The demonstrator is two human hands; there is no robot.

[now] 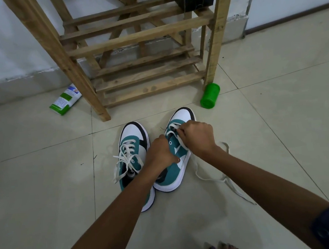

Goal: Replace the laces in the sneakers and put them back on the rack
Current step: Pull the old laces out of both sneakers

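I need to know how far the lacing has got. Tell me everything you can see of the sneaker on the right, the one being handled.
The right sneaker is teal with white panels, a white sole and a black toe edge. It sits on the tiled floor, toe towards the wooden rack, tilted against the laced left sneaker. A white lace crosses only its front eyelets; the rest trails loose on the floor to its right. The right hand pinches the lace there, and the left hand rests on the upper.
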